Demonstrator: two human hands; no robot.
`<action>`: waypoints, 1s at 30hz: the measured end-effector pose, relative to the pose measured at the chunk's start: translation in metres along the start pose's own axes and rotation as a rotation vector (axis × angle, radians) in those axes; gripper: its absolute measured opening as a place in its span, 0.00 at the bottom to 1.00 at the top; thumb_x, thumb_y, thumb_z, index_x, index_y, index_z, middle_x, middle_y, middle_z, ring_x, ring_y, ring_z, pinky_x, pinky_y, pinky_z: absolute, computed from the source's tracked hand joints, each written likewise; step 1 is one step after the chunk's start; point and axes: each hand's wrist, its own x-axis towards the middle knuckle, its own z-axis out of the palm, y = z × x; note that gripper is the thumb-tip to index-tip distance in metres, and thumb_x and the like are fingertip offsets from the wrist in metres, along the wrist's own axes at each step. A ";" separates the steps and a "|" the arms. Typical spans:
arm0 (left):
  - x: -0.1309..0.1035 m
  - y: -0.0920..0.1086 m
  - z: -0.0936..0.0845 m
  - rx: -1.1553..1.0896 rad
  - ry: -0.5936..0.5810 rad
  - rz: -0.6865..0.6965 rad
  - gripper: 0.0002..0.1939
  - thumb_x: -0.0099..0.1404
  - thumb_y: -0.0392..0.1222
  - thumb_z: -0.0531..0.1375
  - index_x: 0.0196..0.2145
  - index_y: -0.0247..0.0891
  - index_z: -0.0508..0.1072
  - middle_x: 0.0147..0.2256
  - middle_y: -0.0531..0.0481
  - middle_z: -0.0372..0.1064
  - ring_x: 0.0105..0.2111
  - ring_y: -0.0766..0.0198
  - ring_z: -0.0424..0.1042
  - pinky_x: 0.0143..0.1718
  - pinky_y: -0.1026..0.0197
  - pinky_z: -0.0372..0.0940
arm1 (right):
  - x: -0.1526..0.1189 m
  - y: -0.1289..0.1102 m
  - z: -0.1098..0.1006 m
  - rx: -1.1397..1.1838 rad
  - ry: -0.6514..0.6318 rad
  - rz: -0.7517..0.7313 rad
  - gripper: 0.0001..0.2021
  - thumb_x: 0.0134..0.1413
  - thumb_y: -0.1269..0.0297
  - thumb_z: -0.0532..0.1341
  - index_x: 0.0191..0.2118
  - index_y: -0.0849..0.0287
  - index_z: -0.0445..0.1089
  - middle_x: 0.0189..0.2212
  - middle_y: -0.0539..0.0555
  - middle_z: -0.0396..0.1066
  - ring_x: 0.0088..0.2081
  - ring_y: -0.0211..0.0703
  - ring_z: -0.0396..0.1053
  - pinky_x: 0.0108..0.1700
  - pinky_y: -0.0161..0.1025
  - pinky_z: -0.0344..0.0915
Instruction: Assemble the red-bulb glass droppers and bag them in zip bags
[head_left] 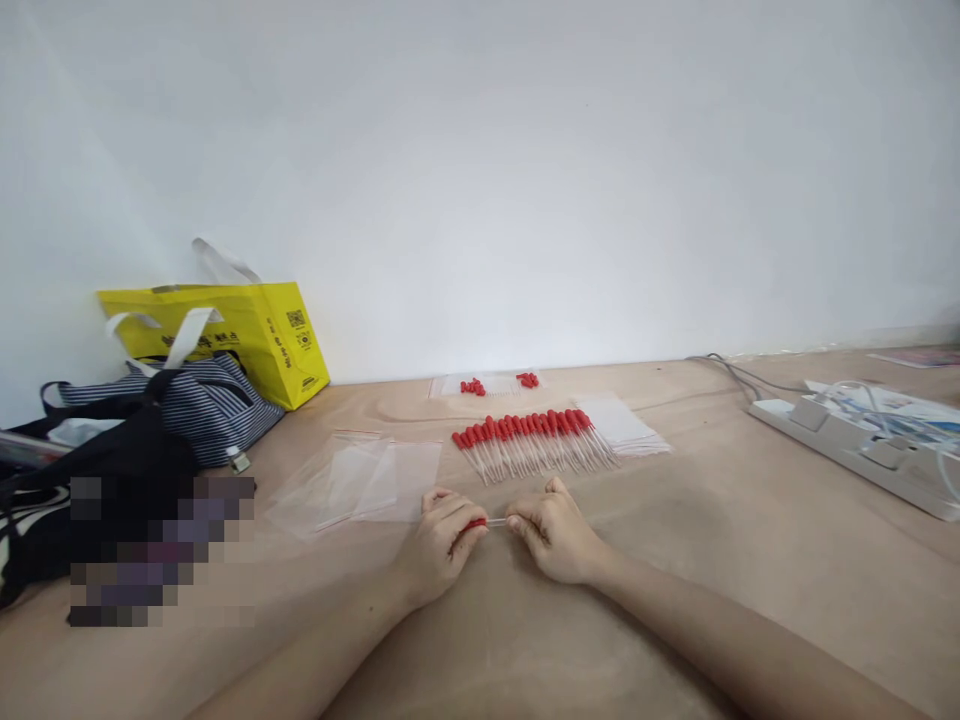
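Between my two hands, just above the table, is a dropper with a red bulb and a thin clear tube (496, 521). My left hand (444, 540) is closed, pinching the red bulb (477, 523) between thumb and fingers. Closed on the other end of the tube is my right hand (559, 538), whose fingers hide the tip. Just beyond both hands lies a row of similar red-topped droppers (536, 445), side by side with their clear ends toward me. Farther back, loose red bulbs (472, 387) rest in two small heaps on a clear plastic bag (441, 386).
Clear zip bags (360, 480) lie left of the row, and a stack of white bags (622, 428) lies right of it. A yellow bag (289, 350), a striped bag (225, 405) and a black bag (135, 455) fill the left side. A power strip (847, 455) with cables sits right.
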 end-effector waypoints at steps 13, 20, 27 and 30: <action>0.000 0.005 0.001 0.055 0.002 0.019 0.12 0.63 0.40 0.48 0.30 0.40 0.70 0.28 0.51 0.71 0.32 0.64 0.66 0.44 0.56 0.51 | -0.001 -0.005 0.005 0.075 -0.026 0.067 0.14 0.55 0.70 0.49 0.21 0.58 0.64 0.19 0.46 0.68 0.22 0.35 0.60 0.33 0.36 0.47; 0.004 -0.024 -0.030 0.200 0.088 -0.071 0.12 0.62 0.43 0.50 0.31 0.44 0.72 0.31 0.50 0.69 0.33 0.62 0.65 0.41 0.55 0.53 | -0.002 0.008 -0.002 0.047 0.190 0.086 0.11 0.55 0.58 0.52 0.41 0.54 0.66 0.36 0.53 0.69 0.39 0.44 0.62 0.39 0.41 0.51; 0.034 -0.088 -0.065 0.229 -0.136 0.034 0.11 0.61 0.43 0.51 0.31 0.45 0.73 0.32 0.50 0.67 0.34 0.63 0.65 0.37 0.62 0.58 | -0.005 0.045 -0.003 0.170 0.407 0.207 0.10 0.54 0.61 0.52 0.37 0.58 0.66 0.32 0.56 0.67 0.36 0.45 0.63 0.37 0.41 0.58; 0.053 -0.101 -0.059 0.234 -0.189 0.042 0.09 0.59 0.38 0.53 0.30 0.44 0.73 0.34 0.51 0.68 0.35 0.63 0.65 0.37 0.63 0.58 | -0.006 0.044 -0.002 0.182 0.407 0.174 0.09 0.53 0.62 0.53 0.36 0.59 0.66 0.32 0.56 0.67 0.37 0.45 0.63 0.39 0.42 0.59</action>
